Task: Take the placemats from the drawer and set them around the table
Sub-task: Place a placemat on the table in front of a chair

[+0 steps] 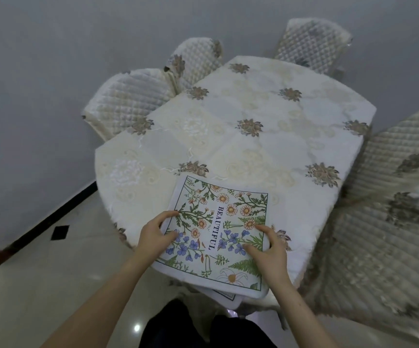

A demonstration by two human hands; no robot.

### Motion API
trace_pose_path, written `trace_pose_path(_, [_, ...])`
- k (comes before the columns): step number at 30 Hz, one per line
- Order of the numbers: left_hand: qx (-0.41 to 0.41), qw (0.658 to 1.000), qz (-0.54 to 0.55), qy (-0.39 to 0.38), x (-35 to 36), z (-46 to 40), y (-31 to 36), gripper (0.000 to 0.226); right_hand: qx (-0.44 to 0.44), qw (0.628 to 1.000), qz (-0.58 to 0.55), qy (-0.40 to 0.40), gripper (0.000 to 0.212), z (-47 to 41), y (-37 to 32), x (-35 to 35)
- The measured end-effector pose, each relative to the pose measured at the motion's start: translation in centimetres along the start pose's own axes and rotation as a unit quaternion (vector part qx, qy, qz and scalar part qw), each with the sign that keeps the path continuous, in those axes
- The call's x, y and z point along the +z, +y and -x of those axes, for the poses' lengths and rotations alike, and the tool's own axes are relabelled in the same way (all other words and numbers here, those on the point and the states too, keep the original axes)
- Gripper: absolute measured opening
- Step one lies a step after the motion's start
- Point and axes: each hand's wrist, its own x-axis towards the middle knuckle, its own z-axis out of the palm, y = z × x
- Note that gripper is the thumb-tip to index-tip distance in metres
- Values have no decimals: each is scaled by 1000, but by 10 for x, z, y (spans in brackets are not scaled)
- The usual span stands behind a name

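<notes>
A white placemat (218, 222) with a flower print and the word BEAUTIFUL lies at the near edge of the table (253, 109), its near corner overhanging. The edge of another placemat (224, 296) shows beneath it. My left hand (154, 233) grips the top placemat's left edge, thumb on top. My right hand (266, 249) presses on its right side with fingers spread over the print.
The table wears a cream cloth with brown embroidered flowers. Quilted chairs stand around it: two at the far left (128, 96), one at the back (311, 43), one close on the right (389, 209). Glossy tiled floor (52, 272) lies to the left and below.
</notes>
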Motion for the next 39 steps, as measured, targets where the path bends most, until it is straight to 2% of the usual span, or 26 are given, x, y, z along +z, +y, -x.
trace_pose_path(7, [24,996,-36,-83,-13,-39,-24,48,60,996,-7,65,51,18,12,38])
trace_pose_path(12, [67,987,-71,-124,-14,-54,-50,48,101,991,8,82,52,25,20,57])
trace_pose_path(17, [109,976,-130,-140,-13,-66,-71,53,105,987,72,100,54,31,19,66])
trace_pose_path(21, [136,961,-210,-121,-16,-68,-78,56,100,984,103,109,65,35,19,71])
trace_pose_path(27, [82,966,-201,-143,-11,-71,-81,64,109,980,122,112,70,41,25,80])
trace_pose_path(33, [52,974,-172,-141,-4,-70,-81,70,145,980,73,115,73,41,27,80])
trace_pose_path(39, [49,970,-194,-142,4,-63,-83,71,150,981,95,81,76,41,30,79])
